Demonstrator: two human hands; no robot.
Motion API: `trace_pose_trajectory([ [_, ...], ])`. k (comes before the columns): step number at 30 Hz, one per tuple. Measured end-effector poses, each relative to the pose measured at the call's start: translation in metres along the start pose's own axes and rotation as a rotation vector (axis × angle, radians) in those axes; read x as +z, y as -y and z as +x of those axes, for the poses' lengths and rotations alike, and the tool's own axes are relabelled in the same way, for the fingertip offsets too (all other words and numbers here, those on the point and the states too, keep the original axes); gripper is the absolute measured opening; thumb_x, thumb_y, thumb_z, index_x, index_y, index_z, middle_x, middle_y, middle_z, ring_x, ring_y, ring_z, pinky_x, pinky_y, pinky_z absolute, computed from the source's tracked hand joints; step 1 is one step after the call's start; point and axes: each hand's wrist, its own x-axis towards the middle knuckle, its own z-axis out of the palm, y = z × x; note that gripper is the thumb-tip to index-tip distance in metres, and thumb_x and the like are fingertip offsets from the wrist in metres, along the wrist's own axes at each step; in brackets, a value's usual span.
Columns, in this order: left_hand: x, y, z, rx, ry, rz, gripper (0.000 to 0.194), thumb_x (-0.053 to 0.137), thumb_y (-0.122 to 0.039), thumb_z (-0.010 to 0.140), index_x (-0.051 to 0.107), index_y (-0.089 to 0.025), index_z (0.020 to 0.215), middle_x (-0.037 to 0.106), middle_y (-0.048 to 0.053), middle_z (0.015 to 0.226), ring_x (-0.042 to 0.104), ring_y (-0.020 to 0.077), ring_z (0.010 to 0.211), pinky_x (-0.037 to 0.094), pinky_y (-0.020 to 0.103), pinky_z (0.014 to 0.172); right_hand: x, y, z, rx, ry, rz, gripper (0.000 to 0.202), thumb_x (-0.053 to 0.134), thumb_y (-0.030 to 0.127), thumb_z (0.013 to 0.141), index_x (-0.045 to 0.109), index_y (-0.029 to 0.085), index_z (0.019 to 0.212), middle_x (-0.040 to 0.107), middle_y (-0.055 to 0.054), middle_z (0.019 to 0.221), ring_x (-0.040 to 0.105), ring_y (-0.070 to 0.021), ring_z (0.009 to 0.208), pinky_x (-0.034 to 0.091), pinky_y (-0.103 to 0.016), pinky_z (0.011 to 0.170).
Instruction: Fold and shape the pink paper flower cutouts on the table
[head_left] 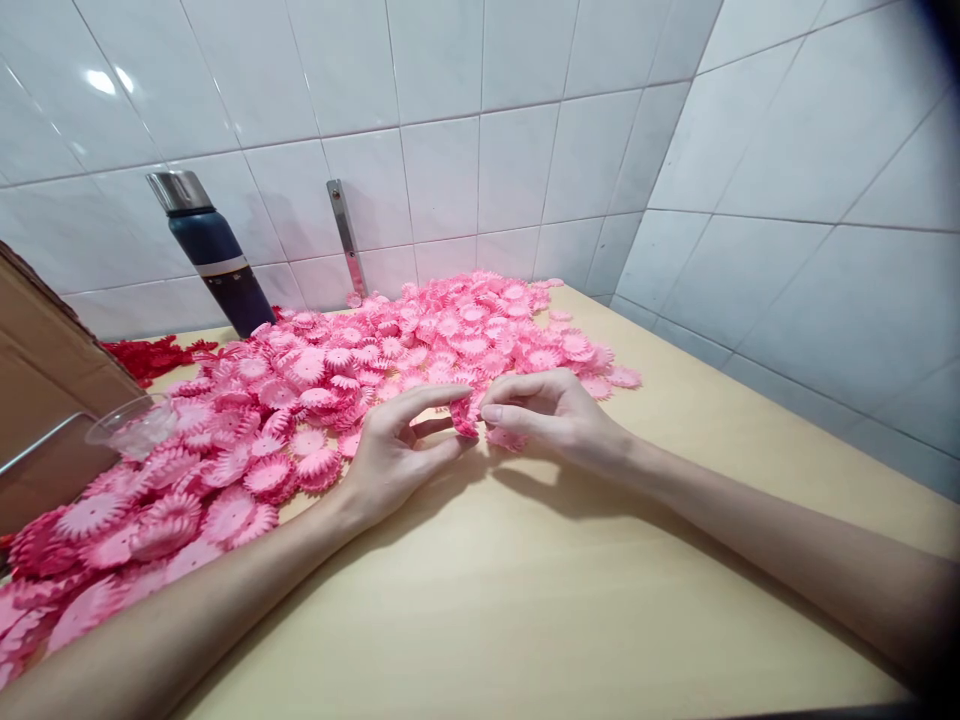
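Close to the middle of the view, my left hand (pixel 397 445) holds a small pink fringed piece (pixel 465 414) between thumb and fingers. My right hand (pixel 559 415) is right beside it, thumb and index fingertip pinched together at the piece's right edge. Whatever lies between those right fingertips is too small to make out. Beyond both hands spreads a large heap of pink scalloped discs (pixel 307 368), several of them close behind my fingers. Another pink disc (pixel 506 438) lies just under the right fingertips.
A dark blue bottle (pixel 221 262) stands at the back left, near red pieces (pixel 154 357). A clear plastic container (pixel 139 428) and a cardboard box (pixel 60 370) are at the left. A metal strip (pixel 346 235) leans on the tiled wall (pixel 439 180) behind the table (pixel 480 600).
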Motion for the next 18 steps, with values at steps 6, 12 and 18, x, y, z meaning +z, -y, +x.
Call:
trace_pose_trajectory([
  [6,0.0008,0.0003,-0.0002,-0.007,0.011,-0.008,0.036,0.073,-0.018,0.072,0.068,-0.02,0.108,0.069,0.007,0.107,0.066,0.0218,0.099,0.056,0.041,0.092,0.0008,0.0012,-0.0009,0.004,0.007,0.001,0.023,0.075,0.036,0.071,0.068,0.014,0.073,0.061,-0.003,0.065,0.057,-0.0133,0.059,0.048,-0.027,0.053],
  [12,0.0025,0.0,0.0004,0.001,0.036,-0.048,0.034,0.071,-0.013,0.072,0.068,-0.021,0.105,0.066,0.006,0.106,0.065,0.0197,0.098,0.058,0.035,0.086,-0.0016,-0.0038,0.0005,-0.019,-0.032,-0.067,0.019,0.068,0.032,0.077,0.065,0.014,0.072,0.057,-0.001,0.062,0.055,-0.0117,0.054,0.045,-0.026,0.051],
  [18,0.0044,-0.0047,0.002,0.01,-0.004,-0.035,0.018,0.072,-0.013,0.071,0.067,-0.018,0.087,0.063,0.005,0.096,0.064,0.0163,0.091,0.057,0.025,0.073,-0.0035,-0.0057,0.0014,-0.013,-0.039,-0.098,0.018,0.067,0.032,0.077,0.065,0.015,0.075,0.058,0.0,0.061,0.055,-0.0119,0.052,0.046,-0.026,0.051],
])
